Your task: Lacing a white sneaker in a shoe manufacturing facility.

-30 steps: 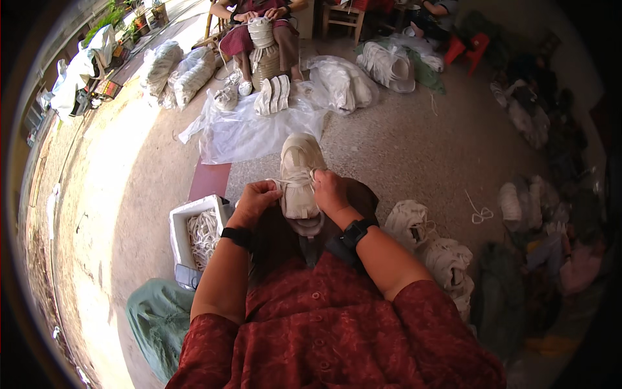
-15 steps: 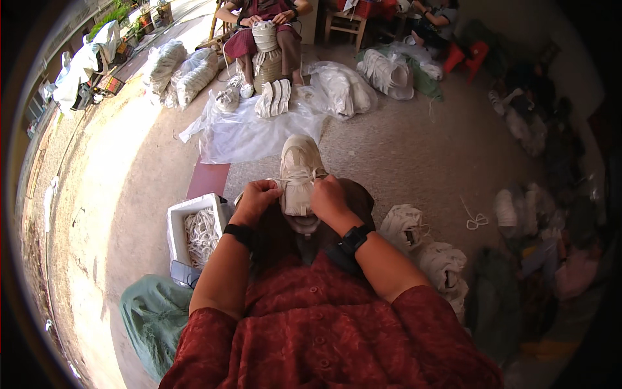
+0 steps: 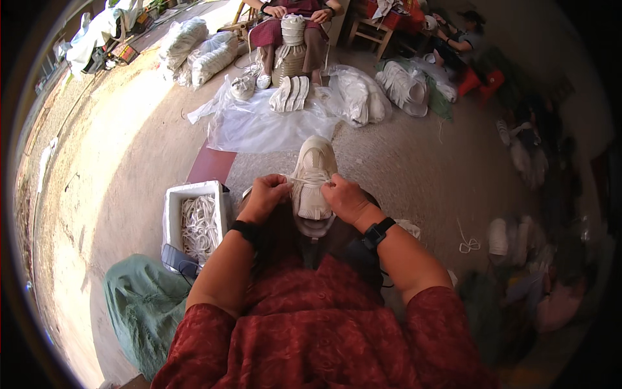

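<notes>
A cream-white shoe (image 3: pixel 316 202) rests between my knees, toe pointing away from me and heel opening toward me. Across its front run white shoelaces (image 3: pixel 312 177). On the shoe's left side, my left hand (image 3: pixel 265 197) pinches one lace end between thumb and fingers. My right hand (image 3: pixel 350 200) is closed at the right side of the laces, fingertips pinched on the other lace end. The lace looks stretched between both hands over the shoe's tongue. Each wrist wears a black band.
A white foam box (image 3: pixel 170 217) of loose laces stands left, a dark phone-like device (image 3: pixel 179 260) on its corner. Beside it lies a green cloth bundle (image 3: pixel 144 311). Ahead, shoe parts (image 3: pixel 289 94) lie on plastic sheeting (image 3: pixel 259 129) before a seated person working on a shoe stack (image 3: pixel 293 29).
The view has shifted, so the scene sits differently. My hands have drawn slightly apart, keeping hold of the lace ends.
</notes>
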A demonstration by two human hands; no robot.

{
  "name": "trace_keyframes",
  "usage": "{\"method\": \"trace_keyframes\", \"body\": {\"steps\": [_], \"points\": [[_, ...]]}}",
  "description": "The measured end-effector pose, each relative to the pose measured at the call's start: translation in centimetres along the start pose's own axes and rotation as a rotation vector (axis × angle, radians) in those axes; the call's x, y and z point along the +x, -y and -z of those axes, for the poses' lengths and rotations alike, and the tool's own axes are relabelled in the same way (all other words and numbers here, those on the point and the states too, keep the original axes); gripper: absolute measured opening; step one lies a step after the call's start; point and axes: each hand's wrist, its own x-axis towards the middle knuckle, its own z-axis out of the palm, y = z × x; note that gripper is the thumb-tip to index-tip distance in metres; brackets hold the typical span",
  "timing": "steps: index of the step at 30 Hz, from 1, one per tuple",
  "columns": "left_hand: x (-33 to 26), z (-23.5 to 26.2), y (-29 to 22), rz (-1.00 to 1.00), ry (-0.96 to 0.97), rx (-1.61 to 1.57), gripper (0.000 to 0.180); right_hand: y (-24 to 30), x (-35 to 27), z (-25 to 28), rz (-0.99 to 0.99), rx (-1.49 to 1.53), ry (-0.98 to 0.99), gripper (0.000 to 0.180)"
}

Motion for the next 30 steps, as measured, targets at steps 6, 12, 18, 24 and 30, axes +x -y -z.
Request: {"method": "trace_keyframes", "body": {"steps": [6,12,18,24,30], "points": [[0.0,0.6,0.4,0.004,0.010,-0.149,0.006,0.1,0.4,0.3,0.126,-0.123,0.003,0.004],[0.9,-0.5,0.9,-0.015,-0.054,-0.263,0.006,-0.3,1.7,0.2,0.248,-0.204,0.018,0.009],[1.3,-0.6,1.7,-0.056,-0.054,-0.144,0.006,3.4,1.5,1.9,0.158,0.536,-0.063,0.005],[2.2,-1.1,2.6,-0.093,-0.189,0.284,0.015,3.0,2.5,-2.2,-0.179,0.576,-0.264,0.010],[0.2,-3.4,-0.4,-0.272,-0.170,1.034,0.024,2.8,2.4,-3.6,-0.266,0.497,-0.218,0.008]]}}
